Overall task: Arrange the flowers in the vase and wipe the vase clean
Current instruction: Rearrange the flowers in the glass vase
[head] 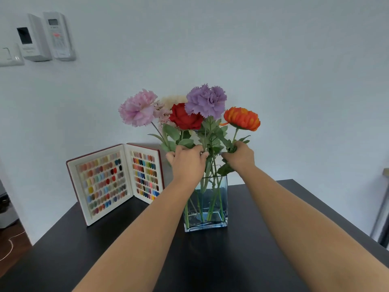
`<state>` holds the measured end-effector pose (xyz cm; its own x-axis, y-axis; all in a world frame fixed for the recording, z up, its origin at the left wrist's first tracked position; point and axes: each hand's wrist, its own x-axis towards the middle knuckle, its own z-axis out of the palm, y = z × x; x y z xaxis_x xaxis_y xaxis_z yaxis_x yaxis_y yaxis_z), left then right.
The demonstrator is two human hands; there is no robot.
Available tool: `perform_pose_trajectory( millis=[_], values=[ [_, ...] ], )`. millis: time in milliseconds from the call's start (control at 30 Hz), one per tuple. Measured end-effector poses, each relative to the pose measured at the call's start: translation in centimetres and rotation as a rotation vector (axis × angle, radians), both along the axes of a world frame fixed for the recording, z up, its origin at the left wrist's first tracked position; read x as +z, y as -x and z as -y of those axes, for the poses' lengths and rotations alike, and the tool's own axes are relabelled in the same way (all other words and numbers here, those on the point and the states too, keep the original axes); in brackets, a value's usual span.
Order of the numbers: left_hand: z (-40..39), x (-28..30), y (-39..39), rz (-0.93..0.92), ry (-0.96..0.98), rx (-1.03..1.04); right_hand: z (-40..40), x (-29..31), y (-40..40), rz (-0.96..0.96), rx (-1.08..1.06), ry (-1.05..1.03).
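A square blue-tinted glass vase (212,216) stands on the black table (242,256) near the wall. Several artificial flowers stand in it: a pink carnation (136,109), a cream bloom (173,100) behind, a red rose (185,116), a purple carnation (206,101) and an orange flower (242,118). My left hand (186,160) is closed around the stems of the left and middle flowers just above the vase rim. My right hand (240,154) pinches the orange flower's stem among its leaves. The stems cross inside the vase.
An open red-edged display book of coloured nail samples (114,182) leans against the wall to the left of the vase. Wall-mounted control units (45,37) hang at the upper left. The table's right edge (336,218) runs diagonally behind my right arm.
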<state>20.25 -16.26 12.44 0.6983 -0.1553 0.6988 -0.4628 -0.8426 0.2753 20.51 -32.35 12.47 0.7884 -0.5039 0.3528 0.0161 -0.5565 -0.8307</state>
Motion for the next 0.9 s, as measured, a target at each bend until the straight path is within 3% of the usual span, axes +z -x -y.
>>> perform_pose_trajectory(
  millis=[133,367,633,733,900],
  values=[
    [0.7,0.2,0.1,-0.027,-0.027,0.015,-0.4,-0.5,0.5,-0.045,0.091,0.009],
    [0.3,-1.0,0.6,-0.082,-0.079,0.062,-0.8,-2.7,3.0,0.126,0.203,-0.013],
    [0.9,-0.7,0.8,-0.097,-0.097,0.097,-0.8,-2.7,3.5,0.046,0.235,0.021],
    [0.8,-1.2,0.8,-0.096,0.010,0.095,-0.6,-3.2,4.4,0.088,0.173,0.017],
    [-1.9,-2.9,2.6,0.075,0.391,-0.097,-1.8,-5.0,7.2,0.283,0.001,0.047]
  ],
)
